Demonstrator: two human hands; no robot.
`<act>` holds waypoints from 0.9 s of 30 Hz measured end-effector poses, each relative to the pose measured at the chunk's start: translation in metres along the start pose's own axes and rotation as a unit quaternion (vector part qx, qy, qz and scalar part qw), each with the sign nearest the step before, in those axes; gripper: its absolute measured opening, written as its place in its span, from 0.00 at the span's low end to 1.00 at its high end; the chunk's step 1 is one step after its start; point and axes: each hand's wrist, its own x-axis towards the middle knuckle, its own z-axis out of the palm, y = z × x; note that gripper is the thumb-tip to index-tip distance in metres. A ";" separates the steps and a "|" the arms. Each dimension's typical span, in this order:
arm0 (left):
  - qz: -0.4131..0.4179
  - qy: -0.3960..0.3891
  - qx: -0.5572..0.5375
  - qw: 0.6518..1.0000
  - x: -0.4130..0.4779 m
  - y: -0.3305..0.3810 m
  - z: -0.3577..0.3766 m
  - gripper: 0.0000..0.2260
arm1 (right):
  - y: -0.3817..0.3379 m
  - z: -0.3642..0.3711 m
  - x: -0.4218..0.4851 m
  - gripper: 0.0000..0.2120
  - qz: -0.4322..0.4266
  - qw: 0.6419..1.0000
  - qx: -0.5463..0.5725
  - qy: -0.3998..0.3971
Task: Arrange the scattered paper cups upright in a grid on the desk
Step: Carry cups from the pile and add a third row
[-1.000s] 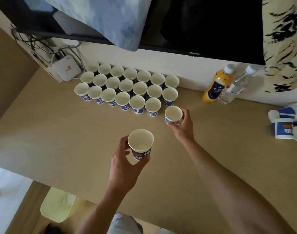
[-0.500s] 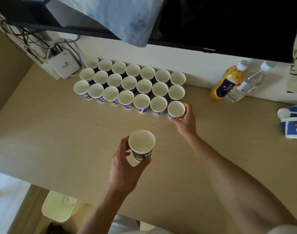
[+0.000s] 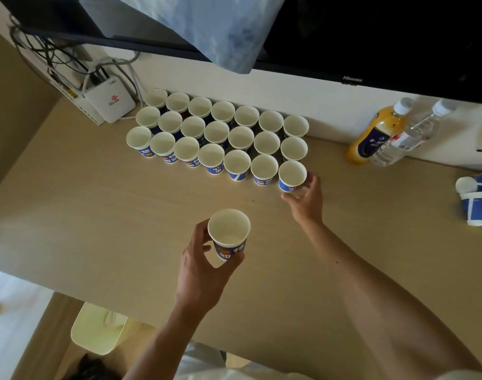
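Observation:
Several blue-and-white paper cups stand upright in a three-row grid (image 3: 217, 138) at the back of the light wooden desk (image 3: 97, 215). My right hand (image 3: 305, 201) curls round the base of a paper cup (image 3: 292, 174) that stands at the right end of the front row, touching its neighbours. My left hand (image 3: 204, 272) grips another upright paper cup (image 3: 228, 234) from below, held above the middle of the desk. A few scattered cups (image 3: 478, 204) lie on their sides at the right edge of the view.
An orange juice bottle (image 3: 376, 133) and a clear water bottle (image 3: 409, 135) lean against the wall at the back right. A white router (image 3: 109, 101) with cables sits back left. A television (image 3: 371, 37) hangs above. A pale bin (image 3: 97, 330) stands below the desk's front edge.
My right hand has carried its cup up and set it into line at the right end of the front row. The left hand has kept its cup nearly still.

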 end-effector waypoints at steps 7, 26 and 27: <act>-0.014 0.017 -0.026 0.999 0.018 -0.011 -0.020 0.31 | -0.006 0.009 -0.082 0.34 0.046 0.997 0.043 0.047; -0.048 0.097 -0.041 0.993 0.146 -0.117 -0.138 0.28 | -0.158 0.180 -0.164 0.34 -0.039 0.990 0.043 -0.128; -0.046 0.096 -0.039 0.994 0.154 -0.122 -0.141 0.28 | -0.159 0.185 -0.164 0.34 -0.037 0.990 0.035 -0.128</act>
